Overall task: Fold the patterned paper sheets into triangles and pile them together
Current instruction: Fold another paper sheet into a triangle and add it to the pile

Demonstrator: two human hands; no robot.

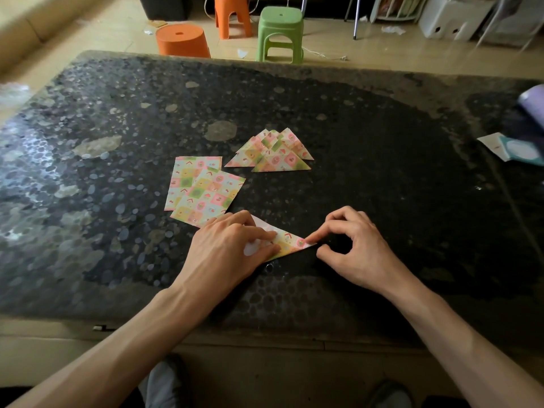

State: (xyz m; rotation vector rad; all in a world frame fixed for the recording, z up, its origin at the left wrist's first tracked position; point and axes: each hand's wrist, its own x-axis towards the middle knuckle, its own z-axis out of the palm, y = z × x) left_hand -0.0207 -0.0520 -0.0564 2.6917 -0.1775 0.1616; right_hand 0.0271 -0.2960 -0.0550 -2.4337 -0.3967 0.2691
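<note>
A patterned paper sheet (290, 242) folded into a triangle lies on the dark table (382, 178) near its front edge. My left hand (232, 245) lies flat on the sheet's left part, fingers pressing it down. My right hand (350, 245) pinches the sheet's right tip between thumb and forefinger. Two flat unfolded patterned sheets (203, 192) overlap just behind my left hand. Further back is a pile of several folded triangles (272, 153).
A purple roll (532, 104) and a white-and-teal packet (512, 150) sit at the table's right edge. Beyond the far edge stand an orange tub (182, 41), an orange stool (232, 14) and a green stool (279, 33).
</note>
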